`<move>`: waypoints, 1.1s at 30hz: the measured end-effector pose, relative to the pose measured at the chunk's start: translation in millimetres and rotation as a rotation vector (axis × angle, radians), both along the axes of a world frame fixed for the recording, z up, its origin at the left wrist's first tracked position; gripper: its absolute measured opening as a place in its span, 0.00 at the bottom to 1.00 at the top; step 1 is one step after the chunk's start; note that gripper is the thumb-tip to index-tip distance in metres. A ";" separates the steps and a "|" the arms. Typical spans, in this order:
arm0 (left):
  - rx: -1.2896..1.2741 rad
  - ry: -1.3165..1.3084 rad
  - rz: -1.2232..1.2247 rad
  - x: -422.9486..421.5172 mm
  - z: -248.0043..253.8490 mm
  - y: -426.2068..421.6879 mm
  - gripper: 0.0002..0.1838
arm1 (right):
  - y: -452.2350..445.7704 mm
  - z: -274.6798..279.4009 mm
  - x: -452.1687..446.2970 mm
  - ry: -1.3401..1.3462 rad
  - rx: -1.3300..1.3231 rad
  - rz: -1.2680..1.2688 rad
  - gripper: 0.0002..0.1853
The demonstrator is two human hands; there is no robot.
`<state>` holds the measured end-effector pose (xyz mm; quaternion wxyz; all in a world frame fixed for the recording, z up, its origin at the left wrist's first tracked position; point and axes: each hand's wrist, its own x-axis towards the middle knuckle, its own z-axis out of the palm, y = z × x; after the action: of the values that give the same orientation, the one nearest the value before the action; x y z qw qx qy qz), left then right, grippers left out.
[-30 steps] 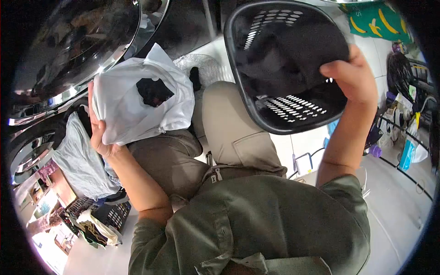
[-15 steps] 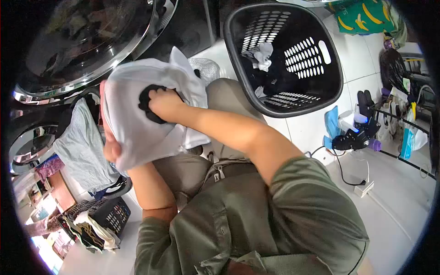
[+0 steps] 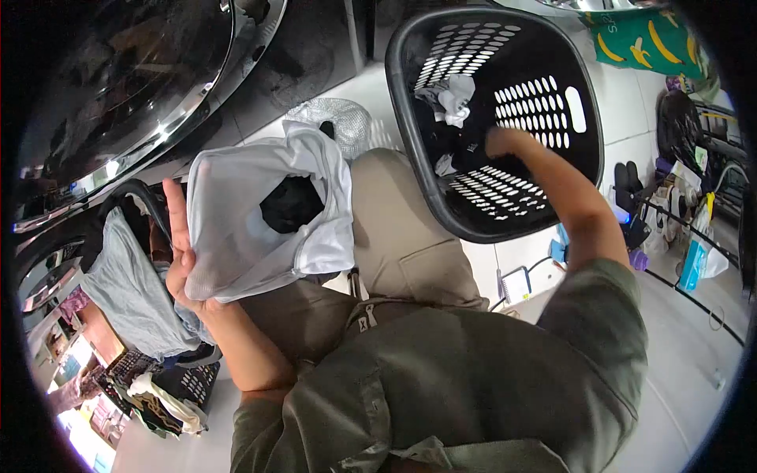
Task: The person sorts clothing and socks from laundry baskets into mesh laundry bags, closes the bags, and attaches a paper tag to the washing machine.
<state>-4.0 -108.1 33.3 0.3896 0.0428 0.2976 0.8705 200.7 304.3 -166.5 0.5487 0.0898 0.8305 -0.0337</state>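
Note:
A white mesh bag (image 3: 229, 236) rests over my left knee with its mouth open, and dark cloth (image 3: 292, 204) shows inside it. My left hand (image 3: 183, 252) holds the bag's left edge, one finger stretched upward. Down inside the black laundry basket (image 3: 587, 169) is my right hand (image 3: 505, 143), close to dark cloth at the bottom; its fingers are blurred and partly hidden. A white and grey cloth (image 3: 453, 101) lies in the basket, left of that hand.
A dark machine with a round glass door (image 3: 126, 102) stands at upper left. Another mesh bag (image 3: 339, 122) lies on the floor ahead. Grey clothing (image 3: 138, 288) hangs at left above a second basket (image 3: 197, 384). A rack (image 3: 686, 288) stands at right.
My right hand first left the basket and reached into the white bag's opening, then returned to the basket. The dark cloth it held earlier is no longer seen in it.

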 end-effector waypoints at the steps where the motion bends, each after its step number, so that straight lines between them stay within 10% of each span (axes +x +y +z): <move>1: 0.017 0.009 0.010 -1.7 -2.4 -1.0 0.46 | 9.5 -50.5 21.5 -0.164 -0.035 0.074 0.14; 5: 0.040 0.016 0.025 -7.3 -3.6 -4.6 0.44 | 10.0 -66.4 48.1 0.026 0.280 -0.093 0.13; 6: 0.036 0.012 0.028 -7.4 -3.5 -4.8 0.44 | 39.3 -113.7 53.7 0.006 0.083 0.571 0.12; 8: 0.020 0.020 0.000 -11.1 -3.8 -4.5 0.43 | 28.5 -5.2 0.6 -0.022 0.013 -0.475 0.12; 14: 0.002 0.087 -0.064 -20.1 -7.1 -14.8 0.43 | -1.8 245.2 46.6 1.304 -0.543 -0.957 0.10; 18: 0.163 0.054 -0.120 -13.4 -0.2 -12.8 0.43 | -49.5 242.4 76.9 1.336 -1.377 -1.670 0.45; 24: 0.184 0.027 -0.092 11.6 11.6 -4.4 0.41 | -208.0 211.0 2.7 0.718 -1.602 -1.591 0.26; 28: 0.256 -0.033 -0.241 29.9 12.1 7.1 0.44 | -290.5 145.7 -123.5 0.725 -0.911 -0.579 0.17; 33: 0.206 0.044 -0.201 29.0 9.2 -2.5 0.45 | -354.5 53.1 -162.2 0.787 -0.654 -0.095 0.17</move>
<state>25.0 -110.6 42.5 0.4619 0.1311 0.2095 0.8518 38.5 -50.2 -113.4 0.1920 -0.0687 0.9151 -0.3478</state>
